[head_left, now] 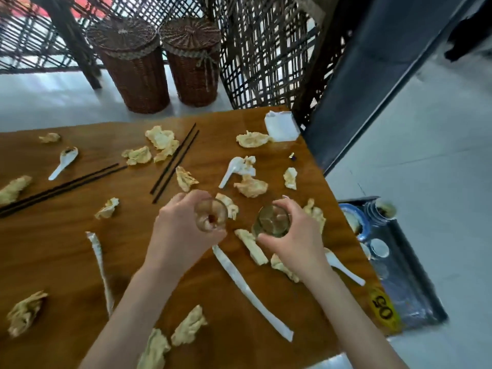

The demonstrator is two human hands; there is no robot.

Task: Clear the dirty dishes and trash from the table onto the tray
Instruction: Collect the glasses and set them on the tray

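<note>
My left hand (181,230) grips a clear glass (210,214) with reddish dregs, held above the wooden table (53,251). My right hand (295,235) grips a second clear glass (271,221) beside it. Several crumpled napkins, such as one napkin (251,186), litter the table. White spoons lie at the left spoon (64,162), the middle spoon (231,171) and the right spoon (343,266). Two pairs of black chopsticks (174,162) and torn white wrappers (250,288) lie about. The dark tray (415,267) sits low to the right of the table with bowls and cups in it.
A white napkin box (282,126) stands at the table's far right corner. Two wicker baskets (133,65) stand on the floor behind the table, by a lattice screen. A yellow number tag (383,307) marks the table's right edge.
</note>
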